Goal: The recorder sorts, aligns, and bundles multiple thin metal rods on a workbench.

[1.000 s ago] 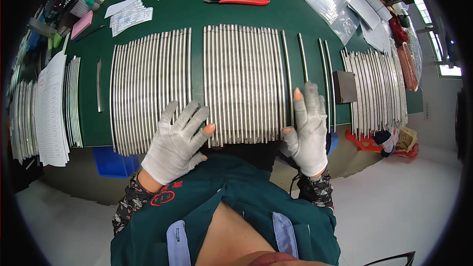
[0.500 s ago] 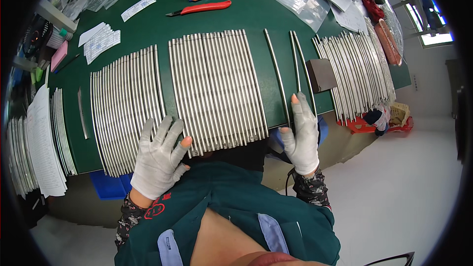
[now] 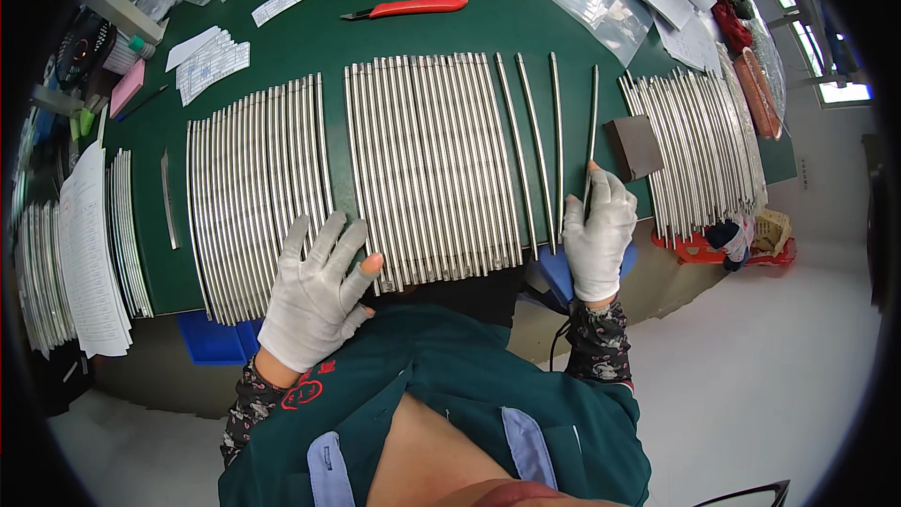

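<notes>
A: Metal rods (image 3: 427, 164) lie in a wide packed row on the green table (image 3: 357, 33), in the middle, and the single rod (image 3: 590, 145) lies to the right of this row, just beside the dark grey block (image 3: 633, 147).

B: What does each hand do?

A: The right hand (image 3: 596, 235), in a white glove, grips the near end of the single rod with curled fingers. The left hand (image 3: 314, 291) is flat and spread, holding nothing, and rests on the near ends at the left edge of the row.

B: Which step is it, you think?

A: I judge it is sorting one rod at a time out of the row. Three loose rods (image 3: 535, 155) lie between the row and the single rod.

B: And the next move?

A: Probably it needs a steady lift, so the long rod does not knock the block or its neighbours.
</notes>
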